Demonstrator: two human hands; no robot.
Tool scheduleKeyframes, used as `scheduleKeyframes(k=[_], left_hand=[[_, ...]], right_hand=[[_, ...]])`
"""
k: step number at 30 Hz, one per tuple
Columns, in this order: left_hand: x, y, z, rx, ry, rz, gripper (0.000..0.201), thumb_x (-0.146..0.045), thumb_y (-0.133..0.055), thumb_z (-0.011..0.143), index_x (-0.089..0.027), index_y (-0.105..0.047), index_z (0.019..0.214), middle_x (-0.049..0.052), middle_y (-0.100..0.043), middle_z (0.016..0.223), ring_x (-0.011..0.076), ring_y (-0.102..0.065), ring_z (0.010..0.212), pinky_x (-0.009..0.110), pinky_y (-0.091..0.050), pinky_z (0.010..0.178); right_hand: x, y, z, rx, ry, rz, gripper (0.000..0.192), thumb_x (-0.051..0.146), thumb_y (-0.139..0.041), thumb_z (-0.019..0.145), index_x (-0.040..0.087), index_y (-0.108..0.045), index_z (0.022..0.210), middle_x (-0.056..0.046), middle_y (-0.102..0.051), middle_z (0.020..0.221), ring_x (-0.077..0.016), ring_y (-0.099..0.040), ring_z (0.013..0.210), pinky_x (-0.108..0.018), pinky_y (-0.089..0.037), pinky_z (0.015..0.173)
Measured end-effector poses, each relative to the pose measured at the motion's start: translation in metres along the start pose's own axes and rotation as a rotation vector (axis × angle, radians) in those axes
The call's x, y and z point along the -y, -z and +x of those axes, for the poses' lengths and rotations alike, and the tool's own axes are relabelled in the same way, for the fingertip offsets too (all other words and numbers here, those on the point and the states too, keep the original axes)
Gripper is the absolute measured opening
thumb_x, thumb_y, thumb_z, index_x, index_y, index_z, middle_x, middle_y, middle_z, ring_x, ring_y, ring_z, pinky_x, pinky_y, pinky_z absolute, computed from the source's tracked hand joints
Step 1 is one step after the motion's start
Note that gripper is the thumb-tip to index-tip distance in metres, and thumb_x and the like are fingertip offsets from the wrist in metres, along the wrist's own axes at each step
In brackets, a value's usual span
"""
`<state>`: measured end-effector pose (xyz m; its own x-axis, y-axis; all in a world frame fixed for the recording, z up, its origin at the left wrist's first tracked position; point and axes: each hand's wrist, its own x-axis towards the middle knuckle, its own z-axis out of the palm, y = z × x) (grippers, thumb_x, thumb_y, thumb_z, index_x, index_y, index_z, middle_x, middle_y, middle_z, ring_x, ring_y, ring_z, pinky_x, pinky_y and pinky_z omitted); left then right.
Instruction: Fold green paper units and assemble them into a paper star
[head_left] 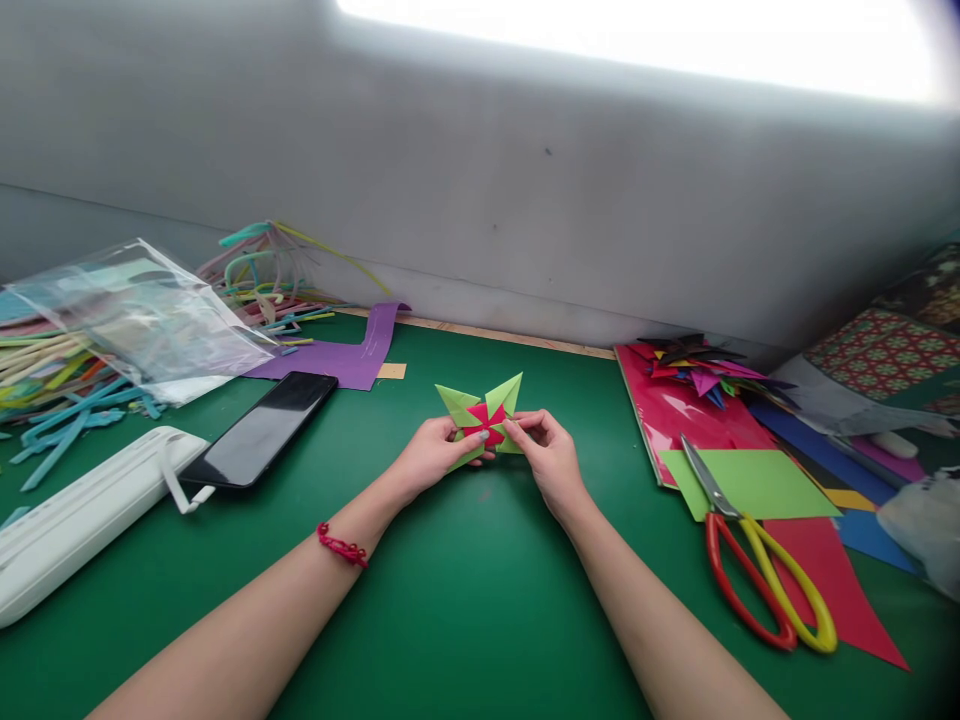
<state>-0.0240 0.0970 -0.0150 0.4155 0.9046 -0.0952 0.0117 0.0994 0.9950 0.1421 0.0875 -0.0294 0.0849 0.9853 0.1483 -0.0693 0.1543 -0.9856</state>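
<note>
On the surface [450,620]: paper star [484,418] (green, red middle).
Hands: left [431,455], right [547,455] both pinch it.
Risk: a hard pull might rip it.

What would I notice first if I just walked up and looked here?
Probably the green and red paper star, held at the middle of the green table by the left hand and right hand. Next, the red-and-yellow scissors on coloured paper sheets at the right.
</note>
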Motion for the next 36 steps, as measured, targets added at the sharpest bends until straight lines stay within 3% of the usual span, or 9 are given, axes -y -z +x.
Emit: scheduleKeyframes(k=[36], left_hand=[[-0.0011, 0.0, -0.0011, -0.01, 0.026, -0.055, 0.041, -0.041, -0.064, 0.07, -0.009, -0.063, 0.096, 0.015, -0.068, 0.092, 0.0245, -0.065, 0.081, 0.035, -0.051, 0.073]], right_hand=[[0.0002, 0.0006, -0.001, 0.028, -0.03, -0.024, 0.025, 0.04, -0.067, 0.066, 0.019, -0.053, 0.071, 0.0, -0.06, 0.073, -0.015, -0.058, 0.071, -0.027, -0.046, 0.066]])
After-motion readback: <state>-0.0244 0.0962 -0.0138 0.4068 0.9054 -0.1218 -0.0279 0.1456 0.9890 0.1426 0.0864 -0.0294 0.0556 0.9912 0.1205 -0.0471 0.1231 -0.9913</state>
